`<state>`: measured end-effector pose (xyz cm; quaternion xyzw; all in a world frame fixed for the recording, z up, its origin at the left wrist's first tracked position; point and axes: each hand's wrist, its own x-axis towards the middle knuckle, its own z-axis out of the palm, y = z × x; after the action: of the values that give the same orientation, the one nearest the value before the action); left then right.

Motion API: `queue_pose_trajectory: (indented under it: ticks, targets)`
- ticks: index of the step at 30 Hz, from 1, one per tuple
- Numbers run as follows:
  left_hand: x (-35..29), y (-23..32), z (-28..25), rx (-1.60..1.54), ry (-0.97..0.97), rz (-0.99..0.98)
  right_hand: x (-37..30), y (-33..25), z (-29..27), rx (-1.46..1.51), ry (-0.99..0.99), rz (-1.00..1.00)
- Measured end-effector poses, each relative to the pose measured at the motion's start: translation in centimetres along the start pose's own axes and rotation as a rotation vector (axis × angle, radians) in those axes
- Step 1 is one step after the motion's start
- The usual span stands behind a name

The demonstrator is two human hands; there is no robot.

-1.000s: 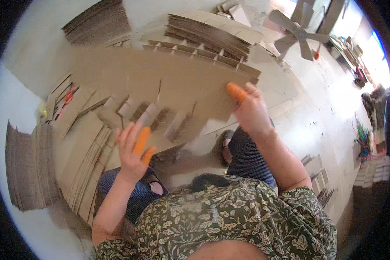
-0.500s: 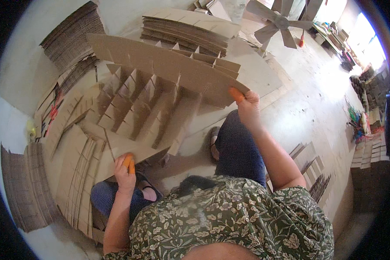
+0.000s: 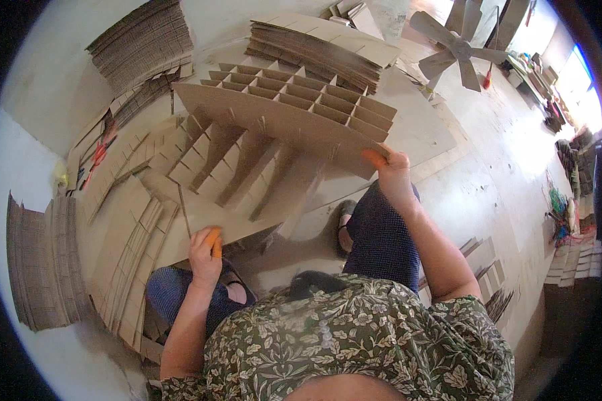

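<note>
My right hand (image 3: 394,177), with orange finger covers, grips the right end of a long cardboard strip (image 3: 277,128). This strip stands slanted across a partly assembled cardboard divider grid (image 3: 297,90), whose square cells show on its far side. On the near side, slotted cross strips (image 3: 247,150) stick out toward me in parallel rows. My left hand (image 3: 205,257), also with orange finger covers, is closed at the near edge of a flat cardboard board (image 3: 214,224) beneath the grid. Its fingers are curled, and whatever they hold is hidden.
Loose slotted strips (image 3: 135,260) lie at the left. Stacks of cardboard stand by the wall (image 3: 43,260), at the far left (image 3: 140,43) and behind the grid (image 3: 314,50). A fan (image 3: 458,48) stands far right; red-handled scissors (image 3: 99,155) lie at the left.
The long strip has come down and tilted, so more grid cells show behind it. My right hand keeps its hold on the strip's end. The whole view has shifted slightly.
</note>
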<state>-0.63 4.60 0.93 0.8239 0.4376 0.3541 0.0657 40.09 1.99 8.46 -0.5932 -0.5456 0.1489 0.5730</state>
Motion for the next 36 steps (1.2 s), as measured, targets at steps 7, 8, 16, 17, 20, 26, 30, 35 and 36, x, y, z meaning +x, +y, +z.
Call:
queue_pose_trajectory:
  ticks: [7,8,16,17,20,26,30,35,36]
  targets:
    - [0.1,0.2,0.0,-0.002,-0.003,0.002,0.1,1.5,0.7,-0.228,-0.041,-0.06]
    - [0.1,0.3,0.0,0.0,-0.006,0.005,0.1,1.6,0.4,-0.219,-0.053,-0.058]
    - [-0.2,-0.1,0.1,0.0,0.0,-0.004,1.0,-2.8,-0.3,-0.123,-0.012,-0.285]
    - [-0.2,-0.1,0.1,0.011,-0.006,-0.004,1.0,-2.8,-0.6,-0.212,-0.118,-0.301]
    - [0.0,0.2,0.0,-0.007,-0.009,-0.005,1.2,-2.4,-1.5,-0.364,-0.306,-0.359]
    - [-0.1,0.1,-0.6,0.024,-0.025,0.002,1.1,-1.2,-1.0,-0.373,-0.41,-0.318]
    - [-0.4,-1.7,-0.6,-0.113,0.057,-0.071,0.2,2.4,-0.8,-0.295,-0.307,-0.389]
    - [2.0,-6.0,-6.3,0.203,0.23,-0.142,2.0,2.2,-1.2,-0.449,-0.242,-0.195]
    - [2.5,-7.7,-7.3,0.272,0.216,-0.186,1.9,2.6,-1.0,-0.42,-0.222,-0.232]
